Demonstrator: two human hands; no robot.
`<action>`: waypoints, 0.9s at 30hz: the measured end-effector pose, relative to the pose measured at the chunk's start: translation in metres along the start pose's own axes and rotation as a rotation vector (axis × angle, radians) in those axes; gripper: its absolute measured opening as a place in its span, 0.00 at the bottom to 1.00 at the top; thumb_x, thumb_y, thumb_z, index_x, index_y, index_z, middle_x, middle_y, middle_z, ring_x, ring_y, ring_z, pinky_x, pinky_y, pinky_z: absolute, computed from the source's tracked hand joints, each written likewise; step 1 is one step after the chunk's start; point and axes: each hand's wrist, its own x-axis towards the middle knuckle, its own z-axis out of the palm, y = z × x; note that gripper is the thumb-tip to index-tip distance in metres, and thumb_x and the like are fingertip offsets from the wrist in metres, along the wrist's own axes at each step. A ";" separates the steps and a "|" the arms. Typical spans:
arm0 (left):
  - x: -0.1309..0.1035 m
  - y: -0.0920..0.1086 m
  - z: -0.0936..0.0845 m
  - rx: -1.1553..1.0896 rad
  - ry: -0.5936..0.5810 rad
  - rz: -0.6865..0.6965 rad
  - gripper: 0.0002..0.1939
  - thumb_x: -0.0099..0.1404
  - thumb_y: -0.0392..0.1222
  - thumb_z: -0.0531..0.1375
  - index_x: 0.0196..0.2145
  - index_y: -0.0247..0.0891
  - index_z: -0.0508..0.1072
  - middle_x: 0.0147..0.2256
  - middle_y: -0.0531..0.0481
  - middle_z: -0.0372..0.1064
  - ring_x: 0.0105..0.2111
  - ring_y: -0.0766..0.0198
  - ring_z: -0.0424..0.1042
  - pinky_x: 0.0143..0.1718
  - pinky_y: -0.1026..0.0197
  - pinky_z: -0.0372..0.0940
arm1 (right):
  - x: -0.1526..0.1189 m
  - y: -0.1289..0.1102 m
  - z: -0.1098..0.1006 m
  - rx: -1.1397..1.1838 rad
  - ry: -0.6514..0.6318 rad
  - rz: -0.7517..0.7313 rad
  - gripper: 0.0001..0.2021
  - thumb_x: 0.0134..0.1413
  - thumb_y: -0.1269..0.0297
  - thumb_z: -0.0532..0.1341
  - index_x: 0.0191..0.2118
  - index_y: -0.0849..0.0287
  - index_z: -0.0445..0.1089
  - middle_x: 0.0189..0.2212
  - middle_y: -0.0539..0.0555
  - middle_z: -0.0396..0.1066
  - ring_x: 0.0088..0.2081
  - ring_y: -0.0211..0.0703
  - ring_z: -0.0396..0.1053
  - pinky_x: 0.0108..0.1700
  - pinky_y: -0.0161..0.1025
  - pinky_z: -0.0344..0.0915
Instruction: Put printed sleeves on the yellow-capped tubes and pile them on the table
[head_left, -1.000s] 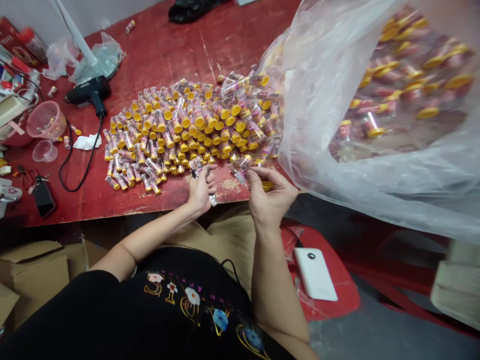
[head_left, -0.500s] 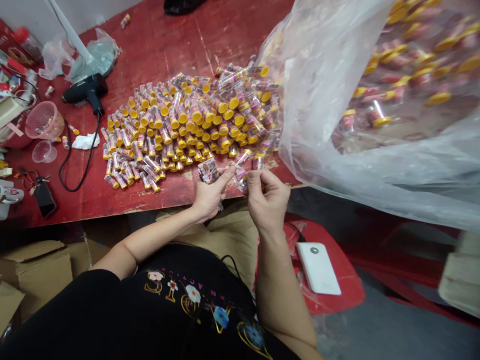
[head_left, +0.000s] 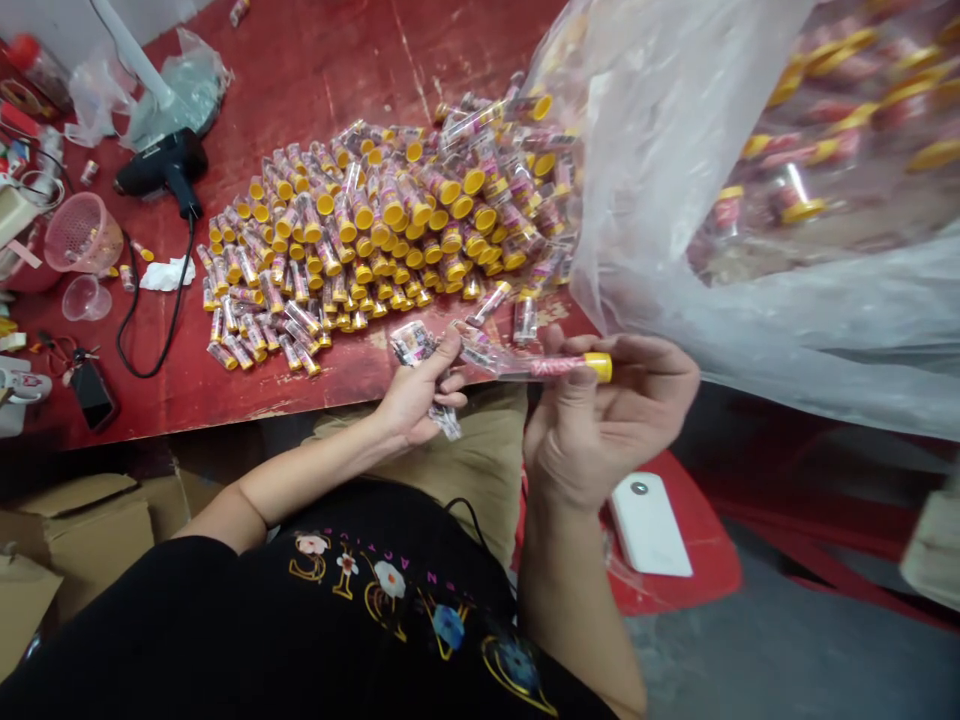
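Observation:
My left hand (head_left: 420, 395) is closed on a bunch of printed clear plastic sleeves (head_left: 412, 343), with one sleeve (head_left: 480, 352) stretching from its fingertips toward the right. My right hand (head_left: 611, 420) holds a small tube with a yellow cap (head_left: 598, 367), lying level between thumb and fingers. The tube's left end meets or sits inside the clear sleeve; the exact overlap is hard to make out. Just behind the hands spreads a big pile of wrapped yellow-capped tubes (head_left: 390, 205). Two loose tubes lie close by, one of them (head_left: 525, 316) upright in the view.
A large clear bag (head_left: 645, 200) with many capped tubes stands at the right. On the red table (head_left: 315, 60), a black heat gun (head_left: 169, 170), a pink basket (head_left: 82, 235) and a phone (head_left: 91, 393) lie left. A white power bank (head_left: 651, 525) rests on a red stool (head_left: 712, 560).
My right hand has moved right and turned palm up, and a yellow-capped tube now shows in it. A clear sleeve is drawn out between the hands. The view has shifted slightly.

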 end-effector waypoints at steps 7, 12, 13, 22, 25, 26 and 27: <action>-0.010 -0.005 0.005 0.132 -0.006 -0.027 0.22 0.55 0.44 0.79 0.30 0.34 0.69 0.27 0.56 0.67 0.19 0.81 0.53 0.17 0.75 0.43 | -0.018 0.015 -0.013 -0.399 0.117 -0.321 0.20 0.51 0.51 0.77 0.39 0.53 0.70 0.39 0.50 0.64 0.40 0.42 0.70 0.46 0.46 0.77; -0.009 -0.005 0.002 0.203 -0.030 0.071 0.24 0.54 0.47 0.79 0.28 0.35 0.68 0.24 0.59 0.63 0.18 0.81 0.53 0.18 0.73 0.45 | -0.037 0.005 -0.027 -0.603 -0.096 -0.213 0.15 0.65 0.48 0.66 0.46 0.52 0.81 0.41 0.58 0.70 0.43 0.50 0.74 0.44 0.50 0.77; -0.009 -0.005 0.000 0.222 -0.035 0.084 0.24 0.54 0.49 0.79 0.28 0.35 0.68 0.23 0.60 0.62 0.18 0.81 0.53 0.18 0.73 0.45 | -0.039 0.002 -0.027 -0.604 -0.143 -0.192 0.14 0.67 0.51 0.65 0.49 0.51 0.81 0.42 0.58 0.72 0.44 0.50 0.75 0.45 0.51 0.78; -0.007 -0.009 -0.009 0.340 -0.186 0.157 0.27 0.56 0.54 0.78 0.47 0.38 0.79 0.19 0.63 0.58 0.16 0.77 0.53 0.18 0.69 0.45 | -0.027 -0.003 -0.019 -0.659 -0.153 -0.122 0.11 0.60 0.62 0.72 0.49 0.46 0.85 0.38 0.53 0.72 0.39 0.43 0.73 0.41 0.44 0.76; -0.007 -0.007 -0.009 0.307 -0.184 0.152 0.26 0.56 0.53 0.78 0.47 0.37 0.78 0.19 0.64 0.59 0.15 0.77 0.52 0.17 0.70 0.46 | -0.022 -0.001 -0.013 -0.647 -0.122 -0.160 0.09 0.59 0.64 0.73 0.45 0.47 0.86 0.35 0.52 0.72 0.37 0.42 0.72 0.39 0.43 0.74; -0.006 -0.006 -0.008 0.294 -0.184 0.151 0.26 0.56 0.52 0.78 0.46 0.37 0.78 0.19 0.64 0.59 0.15 0.78 0.52 0.17 0.70 0.46 | -0.022 0.000 -0.011 -0.645 -0.116 -0.157 0.09 0.59 0.63 0.73 0.45 0.47 0.86 0.35 0.52 0.72 0.36 0.42 0.72 0.39 0.44 0.74; -0.006 -0.004 -0.007 0.284 -0.180 0.149 0.26 0.56 0.52 0.78 0.46 0.37 0.77 0.20 0.64 0.59 0.15 0.78 0.52 0.17 0.70 0.46 | -0.021 0.001 -0.009 -0.650 -0.113 -0.143 0.09 0.59 0.63 0.73 0.46 0.47 0.86 0.35 0.52 0.72 0.37 0.42 0.72 0.40 0.44 0.74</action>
